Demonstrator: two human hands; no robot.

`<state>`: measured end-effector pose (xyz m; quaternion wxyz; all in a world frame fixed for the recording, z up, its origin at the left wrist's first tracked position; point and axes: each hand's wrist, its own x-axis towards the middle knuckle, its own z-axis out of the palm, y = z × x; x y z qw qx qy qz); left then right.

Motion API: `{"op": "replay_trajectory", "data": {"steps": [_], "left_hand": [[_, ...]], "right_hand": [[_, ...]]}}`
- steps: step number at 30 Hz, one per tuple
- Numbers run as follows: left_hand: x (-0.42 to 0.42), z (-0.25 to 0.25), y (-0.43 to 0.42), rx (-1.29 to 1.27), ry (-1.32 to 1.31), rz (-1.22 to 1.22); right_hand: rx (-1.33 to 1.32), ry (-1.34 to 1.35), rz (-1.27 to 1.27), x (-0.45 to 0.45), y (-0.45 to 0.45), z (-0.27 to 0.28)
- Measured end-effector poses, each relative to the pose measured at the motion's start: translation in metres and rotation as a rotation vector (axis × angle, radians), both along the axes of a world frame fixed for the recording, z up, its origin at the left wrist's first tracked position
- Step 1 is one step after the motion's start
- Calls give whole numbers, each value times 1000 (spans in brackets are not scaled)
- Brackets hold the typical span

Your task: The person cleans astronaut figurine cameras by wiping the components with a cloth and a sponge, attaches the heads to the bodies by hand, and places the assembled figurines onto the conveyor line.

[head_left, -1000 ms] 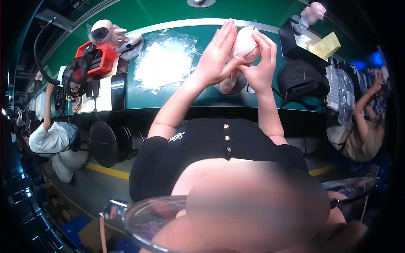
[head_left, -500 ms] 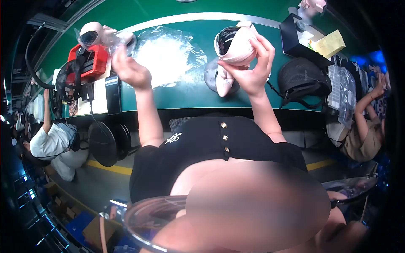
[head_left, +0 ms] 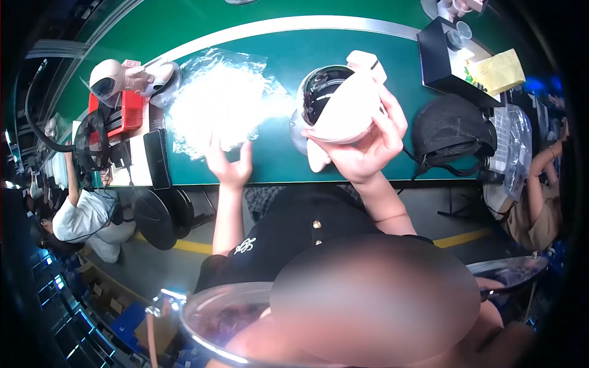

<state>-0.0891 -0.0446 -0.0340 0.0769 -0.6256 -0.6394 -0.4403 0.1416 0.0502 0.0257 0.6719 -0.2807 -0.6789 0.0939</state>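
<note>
Over the green table (head_left: 276, 161): one pale astronaut figure (head_left: 353, 104), dark-visored, which the right hand (head_left: 375, 146) clamps between fingers and thumb. Left hand (head_left: 229, 167): fingers spread apart, at the clear plastic film (head_left: 215, 101); contact unclear. Near the red tray (head_left: 133, 111): second astronaut figure (head_left: 124, 80).

yellow block (head_left: 502, 72) at dark box (head_left: 432, 61), black bag (head_left: 453, 126) nearby; phone (head_left: 157, 159) near red bin (head_left: 132, 110)

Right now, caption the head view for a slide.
Right hand holding a dark-visored helmet, left hand at clear plastic wrap.
</note>
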Motion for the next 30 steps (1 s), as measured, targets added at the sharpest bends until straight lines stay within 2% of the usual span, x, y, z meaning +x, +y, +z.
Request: {"op": "replay_trajectory", "data": {"steps": [2,4,6,9,10,11,12,13,15,18,19,20,22,25,28,30], "left_hand": [[20,10,1,-92,-164,-154],[42,25,11,-343,-355,-376],[62,24,18,-344,-463,-512],[90,27,36,-324,-764,-629],[98,34,41,-308,-869,-661],[105,46,44,-382,-1124,-686],[104,54,49,-499,-1223,-767],[109,62,52,-449,-1291,-742],[118,63,60,-318,-1313,-630],[104,40,64,-405,-1366,-777],[102,39,67,-399,-1380,-804],[99,39,70,-394,-1388,-826],[96,39,74,-386,-1398,-852],[96,39,78,-367,-1406,-877],[96,39,82,-375,-1406,-908],[98,40,83,-366,-1407,-922]], "right_hand": [[-78,-117,11,7,-3,10],[-68,-61,21,4,-1,6],[-67,-75,22,7,-2,6],[-36,-73,35,13,-3,6],[-33,-66,41,15,-5,7],[-104,-73,71,20,-10,11],[-97,-96,76,24,-11,11],[-92,-119,81,29,-11,10],[-57,-142,97,35,-10,7],[-3,-182,36,39,-14,3],[-82,-164,89,48,-18,11],[-152,-31,83,53,-21,2],[-338,28,-93,73,-17,-19],[-532,-337,-304,96,-16,-38],[-656,-503,-421,102,-21,-52],[-726,-563,-271,108,-22,-52]]}}
